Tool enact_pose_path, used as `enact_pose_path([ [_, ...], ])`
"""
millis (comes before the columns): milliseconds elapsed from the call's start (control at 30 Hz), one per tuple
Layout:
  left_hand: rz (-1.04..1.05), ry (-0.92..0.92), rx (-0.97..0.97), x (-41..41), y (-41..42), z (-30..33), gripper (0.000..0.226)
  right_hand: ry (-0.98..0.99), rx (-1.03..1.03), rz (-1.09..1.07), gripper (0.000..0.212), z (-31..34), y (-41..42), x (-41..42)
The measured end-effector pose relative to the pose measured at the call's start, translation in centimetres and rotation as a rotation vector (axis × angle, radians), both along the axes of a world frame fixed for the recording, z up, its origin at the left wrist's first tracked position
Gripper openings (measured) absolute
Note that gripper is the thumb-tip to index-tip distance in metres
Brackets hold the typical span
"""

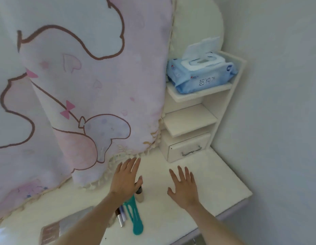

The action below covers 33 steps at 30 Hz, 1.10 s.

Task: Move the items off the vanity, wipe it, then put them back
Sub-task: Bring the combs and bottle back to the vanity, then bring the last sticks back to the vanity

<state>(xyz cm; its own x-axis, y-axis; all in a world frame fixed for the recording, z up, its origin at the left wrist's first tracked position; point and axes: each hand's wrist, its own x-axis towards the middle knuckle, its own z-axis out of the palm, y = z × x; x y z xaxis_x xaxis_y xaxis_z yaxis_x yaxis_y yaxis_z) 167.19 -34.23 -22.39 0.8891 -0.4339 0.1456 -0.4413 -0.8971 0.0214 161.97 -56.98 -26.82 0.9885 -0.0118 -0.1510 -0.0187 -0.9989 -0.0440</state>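
The cream vanity top (215, 188) carries a teal comb (135, 220), a small beige bottle with a dark cap (140, 194), a few slim cosmetic sticks (121, 217) and a flat pinkish box (65, 227). My left hand (126, 179) hovers open, fingers spread, just above the bottle and the comb's upper end, partly hiding them. My right hand (184, 187) is also open and flat over bare tabletop to the right, holding nothing.
A pink cartoon-print curtain (79, 89) hangs over the vanity's back left. A small shelf unit with a drawer (187, 151) stands at the back right, a blue wet-wipe pack (199, 75) on its top shelf, lid open. A wall (281, 103) bounds the right.
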Motion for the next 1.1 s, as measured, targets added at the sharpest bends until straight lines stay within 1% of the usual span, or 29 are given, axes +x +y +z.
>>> enact_pose_path([
  [100, -0.238, -0.051, -0.016, 0.1, -3.6, 1.9, 0.06, -0.041, 0.003, -0.257, 0.066, 2.0, -1.2, -3.3],
  [200, -0.447, -0.072, -0.016, -2.4, -8.9, 3.4, 0.061, -0.056, 0.001, -0.493, 0.065, 4.2, -3.3, -8.7],
  [333, -0.698, -0.051, 0.013, -8.7, -16.6, 4.8, 0.061, -0.133, -0.034, -0.753, 0.061, 7.3, -7.2, -18.4],
  [400, -0.825, -0.051, 0.024, -13.0, -20.4, 5.3, 0.063, -0.162, -0.063, -0.916, 0.063, 8.6, -8.9, -24.2],
  [433, -0.893, -0.054, 0.023, -15.4, -22.2, 5.5, 0.064, -0.145, -0.049, -0.981, 0.064, 9.1, -9.6, -27.3],
  [467, -0.966, -0.067, 0.018, -18.0, -24.1, 5.7, 0.064, -0.158, -0.056, -1.038, 0.065, 9.4, -10.3, -30.5],
  [533, -1.122, -0.09, -0.006, -24.0, -27.7, 6.3, 0.063, -0.204, -0.142, -1.162, 0.064, 10.1, -11.4, -37.5],
  [633, -1.343, -0.112, -0.045, -34.1, -32.2, 7.3, 0.062, -0.157, -0.182, -1.391, 0.063, 11.5, -12.1, -48.6],
  [733, -1.537, -0.121, -0.133, -45.3, -35.2, 8.5, 0.062, -0.2, -0.325, -1.561, 0.059, 13.5, -11.5, -59.7],
  [800, -1.639, -0.108, -0.165, -53.2, -36.6, 9.5, 0.062, -0.194, -0.412, -1.669, 0.062, 14.9, -10.5, -67.1],
  [867, -1.734, -0.069, -0.206, -60.4, -37.3, 10.3, 0.061, -0.242, -0.45, -1.763, 0.066, 15.9, -9.3, -73.5],
  [933, -1.817, -0.039, -0.233, -67.2, -37.5, 11.0, 0.061, -0.261, -0.493, -1.842, 0.065, 16.7, -7.8, -79.3],
  [1100, -1.994, 0.037, -0.241, -80.7, -37.4, 12.3, 0.062, -0.262, -0.578, -2.023, 0.064, 17.5, -4.4, -91.7],
])
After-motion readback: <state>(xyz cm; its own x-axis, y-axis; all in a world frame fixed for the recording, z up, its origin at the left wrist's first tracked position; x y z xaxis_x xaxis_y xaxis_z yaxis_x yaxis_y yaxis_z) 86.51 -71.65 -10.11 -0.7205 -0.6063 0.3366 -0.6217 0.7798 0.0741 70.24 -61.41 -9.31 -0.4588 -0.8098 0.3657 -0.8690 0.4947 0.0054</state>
